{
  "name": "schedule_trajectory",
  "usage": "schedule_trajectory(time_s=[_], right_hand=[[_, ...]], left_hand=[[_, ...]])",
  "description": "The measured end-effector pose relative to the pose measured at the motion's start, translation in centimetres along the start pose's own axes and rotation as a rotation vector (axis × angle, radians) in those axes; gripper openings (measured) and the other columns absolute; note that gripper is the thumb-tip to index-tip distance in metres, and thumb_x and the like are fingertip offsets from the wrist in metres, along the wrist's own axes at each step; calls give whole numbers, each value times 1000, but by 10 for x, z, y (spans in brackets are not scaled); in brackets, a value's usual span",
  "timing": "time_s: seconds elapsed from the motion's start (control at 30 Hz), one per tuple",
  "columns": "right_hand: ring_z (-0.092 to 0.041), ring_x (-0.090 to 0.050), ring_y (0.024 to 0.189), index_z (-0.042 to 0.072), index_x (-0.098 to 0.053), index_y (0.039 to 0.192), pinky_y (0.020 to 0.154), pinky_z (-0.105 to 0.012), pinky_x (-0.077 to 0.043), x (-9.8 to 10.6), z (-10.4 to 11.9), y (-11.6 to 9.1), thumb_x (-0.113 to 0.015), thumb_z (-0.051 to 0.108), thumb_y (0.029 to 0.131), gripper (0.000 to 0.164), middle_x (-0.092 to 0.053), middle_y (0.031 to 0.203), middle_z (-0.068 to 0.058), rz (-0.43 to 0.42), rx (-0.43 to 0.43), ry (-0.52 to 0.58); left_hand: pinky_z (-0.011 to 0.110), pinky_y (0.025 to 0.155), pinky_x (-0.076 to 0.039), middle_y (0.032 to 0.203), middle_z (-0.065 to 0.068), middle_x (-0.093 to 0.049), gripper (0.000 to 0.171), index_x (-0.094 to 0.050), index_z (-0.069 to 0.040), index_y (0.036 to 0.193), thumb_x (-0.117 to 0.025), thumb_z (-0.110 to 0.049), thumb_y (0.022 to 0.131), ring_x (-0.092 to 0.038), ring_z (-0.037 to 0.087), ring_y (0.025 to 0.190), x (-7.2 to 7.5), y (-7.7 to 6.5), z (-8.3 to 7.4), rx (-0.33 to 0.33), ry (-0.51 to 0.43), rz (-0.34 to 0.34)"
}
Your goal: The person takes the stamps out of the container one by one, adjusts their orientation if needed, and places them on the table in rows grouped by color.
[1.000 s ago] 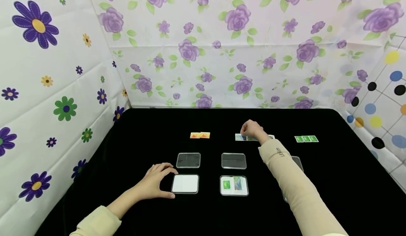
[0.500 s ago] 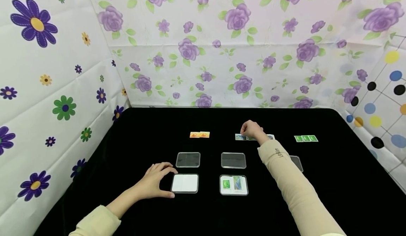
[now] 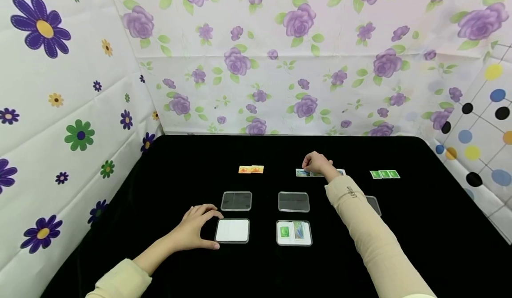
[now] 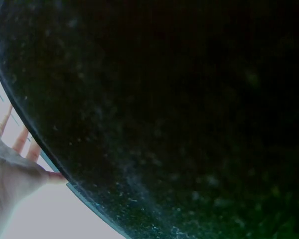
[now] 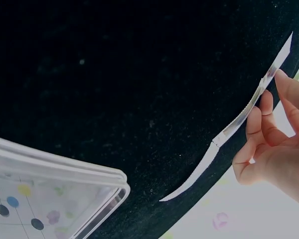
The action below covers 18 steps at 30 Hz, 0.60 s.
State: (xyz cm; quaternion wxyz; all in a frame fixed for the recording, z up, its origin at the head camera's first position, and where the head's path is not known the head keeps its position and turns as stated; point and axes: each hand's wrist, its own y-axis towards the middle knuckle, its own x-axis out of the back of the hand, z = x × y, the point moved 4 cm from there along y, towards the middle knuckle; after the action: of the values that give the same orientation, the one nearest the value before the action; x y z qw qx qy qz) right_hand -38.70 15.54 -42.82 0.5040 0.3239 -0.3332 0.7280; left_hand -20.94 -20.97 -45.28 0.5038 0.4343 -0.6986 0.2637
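Observation:
A row of blue-toned stamps (image 3: pixel 302 172) lies toward the back of the table, its middle covered by my right hand (image 3: pixel 318 162). The right fingertips pinch the left stamp of the row, which still lies flat. Seen from the right wrist, the perforated stamp strip (image 5: pixel 237 122) runs beneath the curled fingers of my right hand (image 5: pixel 276 139). My left hand (image 3: pixel 194 229) is spread beside a clear case (image 3: pixel 233 243) with a white insert (image 3: pixel 232 230); forefinger and thumb reach its left corners. The left wrist view shows only part of my left hand (image 4: pixel 17 169).
Another case (image 3: pixel 294 245) holds a green stamp (image 3: pixel 284 231) and a blue-green stamp (image 3: pixel 299 230). Clear lids (image 3: pixel 236 201) lie behind the cases; my right sleeve partly covers one lid (image 3: pixel 374 204). Orange stamps (image 3: pixel 251 169) and green stamps (image 3: pixel 385 174) lie at either side.
Both hands keep almost the same place. The right fingers stay at the left stamp, and the head view shifts very slightly.

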Motion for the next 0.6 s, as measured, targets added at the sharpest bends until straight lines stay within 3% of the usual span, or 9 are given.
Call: schedule_trajectory(time_s=[0.43, 0.6], right_hand=[[-33, -58, 93, 3, -64, 92, 102, -74, -12, 4, 0, 0, -59, 8, 90, 7, -64, 94, -15, 21, 1, 0], [-28, -58, 84, 11, -64, 85, 96, -73, -17, 5, -10, 9, -65, 14, 88, 4, -64, 88, -10, 20, 75, 28]], left_hand=[[73, 96, -26, 133, 11, -48, 68, -56, -23, 119, -84, -46, 62, -43, 39, 122, 2, 1, -3, 2, 4, 15], [73, 96, -28, 133, 11, -49, 68, -56, -23, 119, -84, -47, 61, -44, 38, 120, 3, 2, -3, 6, 8, 20]])
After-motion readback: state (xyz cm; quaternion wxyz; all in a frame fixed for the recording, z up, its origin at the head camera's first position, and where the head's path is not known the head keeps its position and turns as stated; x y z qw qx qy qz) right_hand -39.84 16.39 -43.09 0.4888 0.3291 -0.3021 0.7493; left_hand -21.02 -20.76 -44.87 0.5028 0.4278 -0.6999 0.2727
